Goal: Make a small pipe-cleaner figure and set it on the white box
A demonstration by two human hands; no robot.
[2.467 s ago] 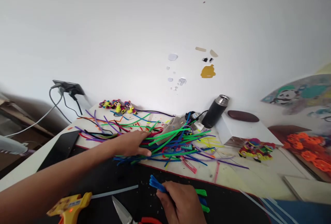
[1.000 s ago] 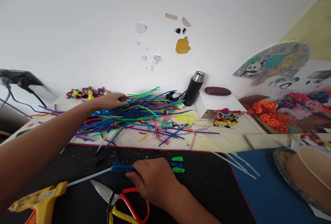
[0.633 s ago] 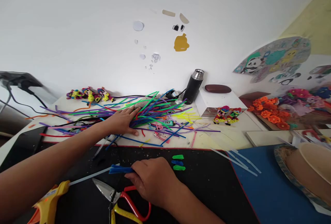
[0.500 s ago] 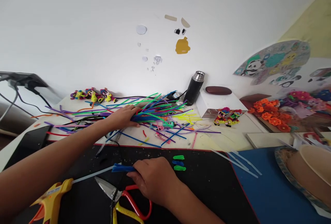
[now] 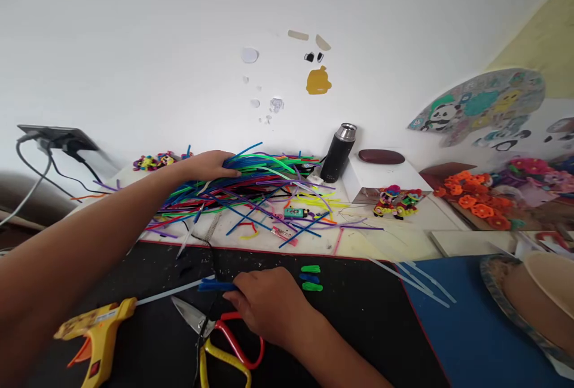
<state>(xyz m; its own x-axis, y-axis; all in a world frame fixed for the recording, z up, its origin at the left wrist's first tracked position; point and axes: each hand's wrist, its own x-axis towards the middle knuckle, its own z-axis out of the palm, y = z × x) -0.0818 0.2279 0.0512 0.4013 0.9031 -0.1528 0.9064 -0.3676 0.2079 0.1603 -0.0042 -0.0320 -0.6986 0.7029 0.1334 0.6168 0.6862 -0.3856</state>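
Note:
My left hand (image 5: 214, 167) is closed round part of the pile of coloured pipe cleaners (image 5: 269, 167) by the wall. In my right hand (image 5: 269, 304) is a short bundle of blue pipe cleaners (image 5: 217, 285), pinched between thumb and fingers, its end pointing left over the black mat (image 5: 359, 316). Just below that hand lie scissors (image 5: 224, 340) with red and yellow handles. Short green pieces (image 5: 311, 269) and a blue piece (image 5: 309, 278) rest to its right. At the lower left sits a yellow glue gun (image 5: 101, 334) with a clear stick.
Behind are a black flask (image 5: 339, 152), a white box (image 5: 381, 179) and small colourful figures (image 5: 394, 201). A teal lighter (image 5: 296, 213) lies near the pile. Orange flowers (image 5: 475, 196) and a round container (image 5: 538, 292) stand right; clear sticks (image 5: 421, 283) lie on a blue mat.
My left hand has moved up and slightly left, and the pipe cleaner pile has shifted and bunched up with it. My right hand still holds the blue bundle. The view has shifted a little.

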